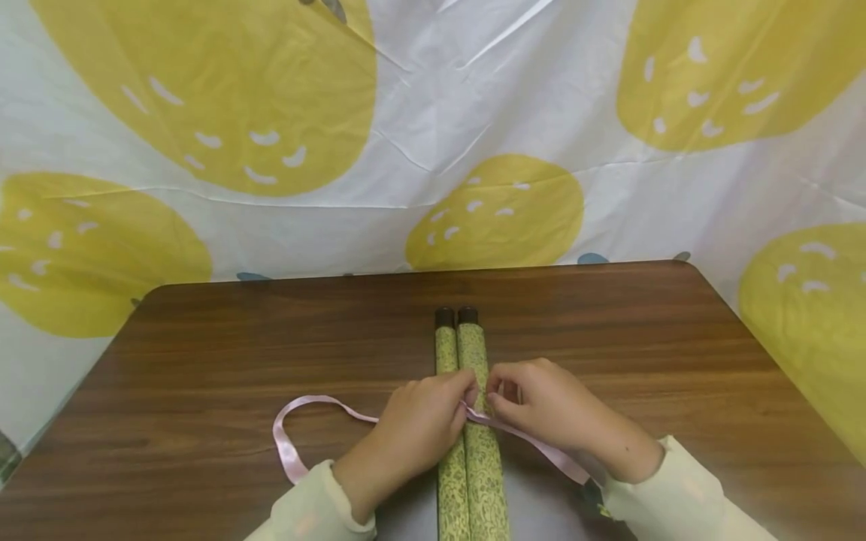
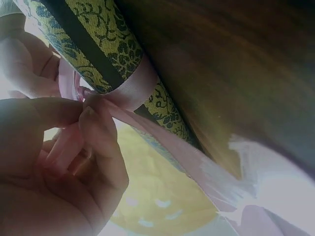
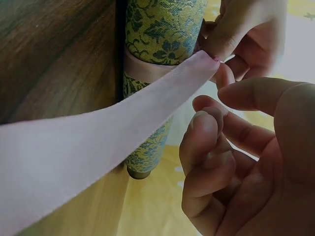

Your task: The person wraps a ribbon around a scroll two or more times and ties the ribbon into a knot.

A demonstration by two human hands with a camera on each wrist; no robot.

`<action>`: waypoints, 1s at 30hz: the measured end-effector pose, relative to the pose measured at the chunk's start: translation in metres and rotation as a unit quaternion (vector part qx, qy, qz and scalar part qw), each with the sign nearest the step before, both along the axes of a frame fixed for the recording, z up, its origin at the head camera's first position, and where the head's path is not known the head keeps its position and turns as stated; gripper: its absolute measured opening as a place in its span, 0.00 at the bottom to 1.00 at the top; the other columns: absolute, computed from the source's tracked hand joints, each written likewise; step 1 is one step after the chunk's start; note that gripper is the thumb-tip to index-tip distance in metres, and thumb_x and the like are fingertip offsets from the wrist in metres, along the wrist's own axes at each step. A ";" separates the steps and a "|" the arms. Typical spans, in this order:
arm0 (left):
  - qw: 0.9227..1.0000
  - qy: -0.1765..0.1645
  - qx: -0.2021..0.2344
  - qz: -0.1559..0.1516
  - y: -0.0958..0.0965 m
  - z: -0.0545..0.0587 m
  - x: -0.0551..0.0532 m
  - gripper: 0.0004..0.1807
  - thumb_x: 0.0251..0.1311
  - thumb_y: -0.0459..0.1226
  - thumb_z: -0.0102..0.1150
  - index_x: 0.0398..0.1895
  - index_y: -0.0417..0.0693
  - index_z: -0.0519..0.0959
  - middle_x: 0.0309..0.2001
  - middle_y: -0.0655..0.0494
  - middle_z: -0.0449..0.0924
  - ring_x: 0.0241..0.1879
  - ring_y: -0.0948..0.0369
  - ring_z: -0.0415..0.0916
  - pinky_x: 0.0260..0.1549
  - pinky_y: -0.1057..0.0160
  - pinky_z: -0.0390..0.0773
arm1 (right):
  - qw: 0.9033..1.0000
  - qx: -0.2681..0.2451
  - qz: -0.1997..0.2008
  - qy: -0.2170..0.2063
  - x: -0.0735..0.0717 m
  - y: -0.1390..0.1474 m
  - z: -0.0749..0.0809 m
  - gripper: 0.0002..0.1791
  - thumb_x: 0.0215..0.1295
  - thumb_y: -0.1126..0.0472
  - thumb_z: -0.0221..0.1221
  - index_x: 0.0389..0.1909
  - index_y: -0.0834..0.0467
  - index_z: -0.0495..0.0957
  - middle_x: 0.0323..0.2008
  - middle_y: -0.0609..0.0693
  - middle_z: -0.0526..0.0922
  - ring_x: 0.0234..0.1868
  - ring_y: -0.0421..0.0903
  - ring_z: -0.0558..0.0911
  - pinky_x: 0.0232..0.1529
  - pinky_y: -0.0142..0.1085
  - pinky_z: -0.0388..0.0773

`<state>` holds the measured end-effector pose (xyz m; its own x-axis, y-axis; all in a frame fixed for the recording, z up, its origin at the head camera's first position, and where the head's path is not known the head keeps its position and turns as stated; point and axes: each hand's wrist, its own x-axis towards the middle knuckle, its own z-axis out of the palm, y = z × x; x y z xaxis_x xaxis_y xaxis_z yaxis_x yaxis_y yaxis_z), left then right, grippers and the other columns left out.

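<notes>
Two yellow-green brocade scroll rolls (image 1: 482,458) with dark end caps lie side by side, pointing away from me. A pink satin ribbon (image 1: 287,443) is wrapped around brocade, as both wrist views show, and gathers into a small knot (image 2: 84,92). My left hand (image 1: 422,421) lies over the left roll and pinches the ribbon at the knot between thumb and finger. My right hand (image 1: 548,406) hovers just right of the rolls. Its fingers (image 3: 202,130) are bent, thumb apart from them, with nothing visible between. One ribbon tail (image 3: 98,135) runs past the right hand.
The rolls lie on a brown wood-grain table (image 1: 237,353). A pale grey surface (image 1: 534,496) shows beside the rolls at the near edge. Behind the table hangs a white cloth (image 1: 433,90) with large yellow fruit shapes. The ribbon's other tail loops out to the left.
</notes>
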<state>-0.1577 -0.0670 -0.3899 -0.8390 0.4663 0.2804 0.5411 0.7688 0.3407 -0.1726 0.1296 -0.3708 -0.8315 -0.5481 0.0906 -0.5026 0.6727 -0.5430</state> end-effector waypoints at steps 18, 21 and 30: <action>1.000 0.017 -0.022 0.007 -0.001 0.003 0.000 0.04 0.56 0.34 0.64 0.30 0.55 0.81 0.21 0.60 0.81 0.19 0.63 0.73 0.18 0.62 0.69 | 1.000 0.009 -0.003 -0.018 0.001 -0.002 0.000 0.02 0.65 0.60 0.61 0.33 0.51 0.82 0.19 0.37 0.76 0.16 0.33 0.70 0.19 0.29 0.70; 0.999 0.020 -0.026 0.008 -0.002 0.002 -0.001 0.05 0.56 0.34 0.64 0.31 0.55 0.79 0.20 0.59 0.79 0.18 0.63 0.73 0.17 0.62 0.68 | 1.000 0.008 -0.002 -0.019 0.001 -0.002 -0.001 0.03 0.66 0.59 0.61 0.34 0.51 0.82 0.19 0.37 0.75 0.16 0.32 0.70 0.18 0.29 0.70; 0.999 0.029 -0.026 0.014 -0.002 0.001 0.000 0.04 0.59 0.36 0.65 0.31 0.54 0.79 0.24 0.58 0.84 0.23 0.59 0.81 0.20 0.59 0.74 | 1.000 0.012 -0.003 -0.016 0.001 -0.004 -0.003 0.03 0.66 0.59 0.61 0.34 0.51 0.82 0.18 0.37 0.75 0.16 0.32 0.70 0.18 0.29 0.70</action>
<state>-0.1575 -0.0686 -0.3889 -0.8351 0.4580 0.3048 0.5368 0.7996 0.2692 -0.1720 0.1259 -0.3738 -0.8369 -0.5450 0.0516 -0.4818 0.6886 -0.5420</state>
